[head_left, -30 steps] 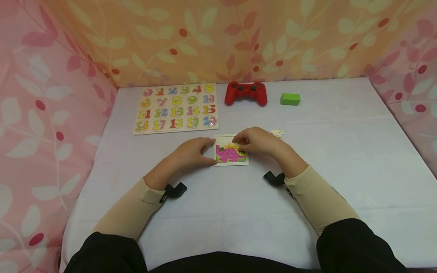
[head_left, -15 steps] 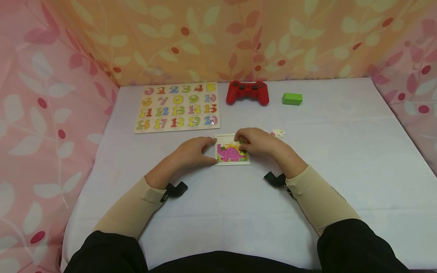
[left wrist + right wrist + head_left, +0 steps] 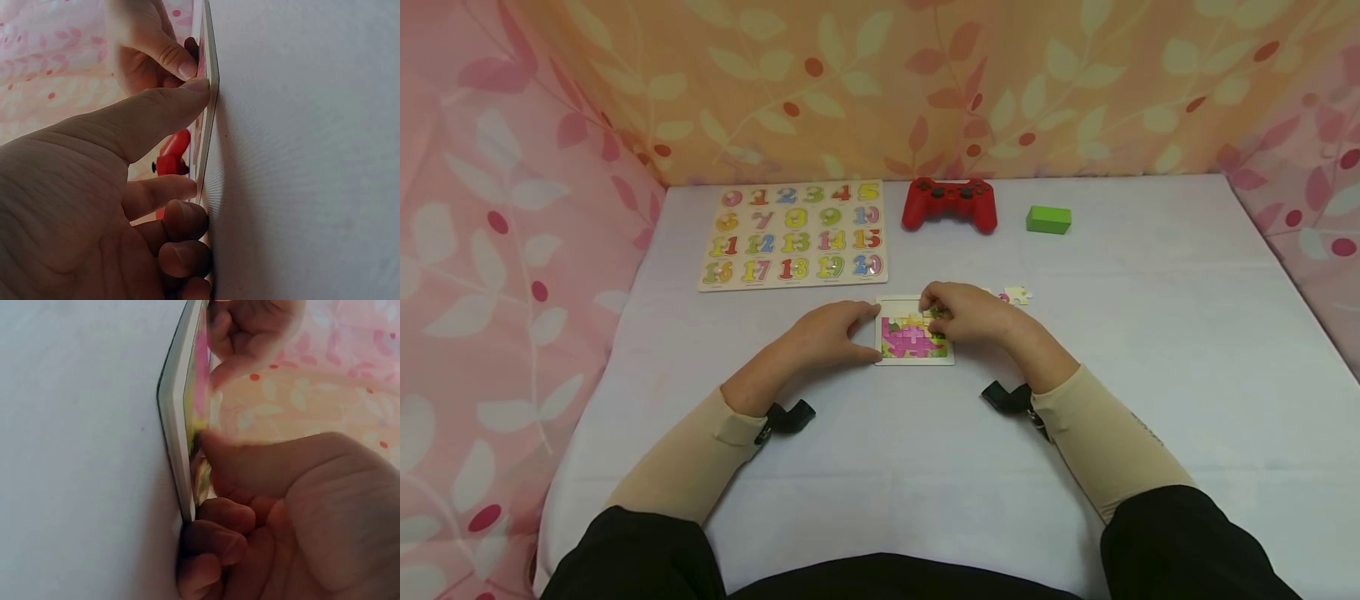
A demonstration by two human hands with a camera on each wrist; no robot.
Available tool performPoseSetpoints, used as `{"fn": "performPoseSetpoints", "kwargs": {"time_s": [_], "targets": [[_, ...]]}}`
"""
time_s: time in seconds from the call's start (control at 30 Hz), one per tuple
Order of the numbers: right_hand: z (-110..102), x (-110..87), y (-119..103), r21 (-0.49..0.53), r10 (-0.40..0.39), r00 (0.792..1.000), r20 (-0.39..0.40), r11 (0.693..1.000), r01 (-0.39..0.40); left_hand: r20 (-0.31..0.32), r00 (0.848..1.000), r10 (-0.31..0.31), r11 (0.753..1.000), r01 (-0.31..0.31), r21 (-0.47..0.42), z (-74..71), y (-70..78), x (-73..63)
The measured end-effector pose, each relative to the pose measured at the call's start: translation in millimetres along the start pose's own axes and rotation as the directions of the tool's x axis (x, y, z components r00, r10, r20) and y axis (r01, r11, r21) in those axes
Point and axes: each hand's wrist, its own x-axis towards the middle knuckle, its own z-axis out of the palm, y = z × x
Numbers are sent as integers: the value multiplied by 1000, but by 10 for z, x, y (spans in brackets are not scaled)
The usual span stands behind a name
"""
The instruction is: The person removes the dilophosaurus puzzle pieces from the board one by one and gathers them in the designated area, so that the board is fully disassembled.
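Note:
In the head view a small jigsaw puzzle tray [image 3: 917, 362] lies on the white cloth, its pink dinosaur picture [image 3: 912, 340] filling the lower part. Bare backing shows along the tray's upper strip. My left hand [image 3: 823, 336] holds the tray's left side, thumb at the near corner and index finger at the far one. At the right side my right hand [image 3: 973, 312] pinches a yellow-green puzzle piece [image 3: 203, 478] between thumb and fingers, low over the tray; the fingers hide part of it. Loose puzzle pieces [image 3: 1018, 295] lie beyond the right hand, partly hidden by it.
A wooden number board [image 3: 793, 237] lies at the back left. Beside it, near the back edge, are a red game controller [image 3: 950, 204] and a green block [image 3: 1048, 219]. Patterned curtains [image 3: 850, 83] stand behind and at both sides of the white table [image 3: 887, 467].
The right fingers shift slightly at the tray's right side with the piece. My left hand stays at the left edge. The whole head view has drifted a little.

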Motion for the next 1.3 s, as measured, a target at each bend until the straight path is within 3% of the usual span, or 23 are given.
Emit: {"fn": "performPoseSetpoints", "kwargs": {"time_s": [0.23,0.4,0.97,1.3], "targets": [[-10,7,83,24,-98,992,-86,995,100,-1,1000,-9,1000,9,0,1,14,-1],[-20,4,100,28,-92,989,-120,995,96,0,1000,-10,1000,10,3,-6,24,-5],[-117,-71,88,36,-80,989,-126,996,85,-8,1000,-12,1000,12,10,6,16,-10],[-422,-356,-12,38,-153,957,-248,985,167,-10,1000,-2,1000,2,11,11,15,-6]]}}
